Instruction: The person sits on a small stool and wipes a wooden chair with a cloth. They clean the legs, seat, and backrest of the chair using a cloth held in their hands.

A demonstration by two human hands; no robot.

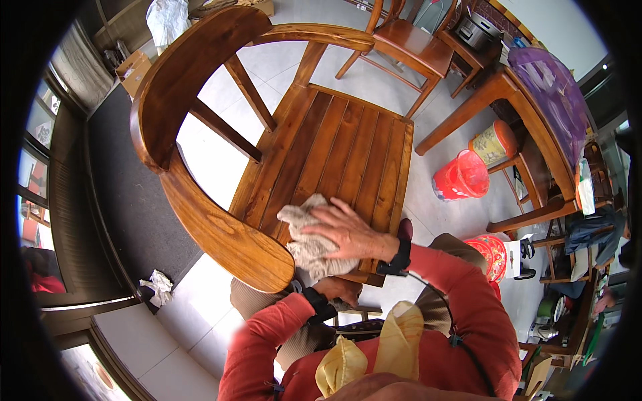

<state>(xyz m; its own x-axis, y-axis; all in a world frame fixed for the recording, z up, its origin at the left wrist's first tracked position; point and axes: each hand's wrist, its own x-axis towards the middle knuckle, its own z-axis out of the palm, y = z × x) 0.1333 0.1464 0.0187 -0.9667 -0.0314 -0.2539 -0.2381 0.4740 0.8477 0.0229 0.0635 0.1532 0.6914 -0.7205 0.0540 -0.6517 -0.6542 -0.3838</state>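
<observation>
A wooden armchair [346, 145] with a slatted seat and a curved backrest stands before me. My right hand [343, 228] presses a crumpled beige cloth [313, 250] onto the near part of the seat, its fingers spread over the fabric. Below the seat's near edge, my left hand [341, 290] is curled beside the end of the chair's armrest [271, 265]. The chair and the cloth partly hide that hand, and whether it grips anything is unclear. Both wrists wear black bands.
A red plastic bucket [459, 175] stands on the tiled floor to the right, near a wooden table [541, 135] bearing a purple plastic bag [549, 95]. Another wooden chair [414, 42] is behind. Crumpled paper [159, 287] lies beside the dark mat [135, 185] at left.
</observation>
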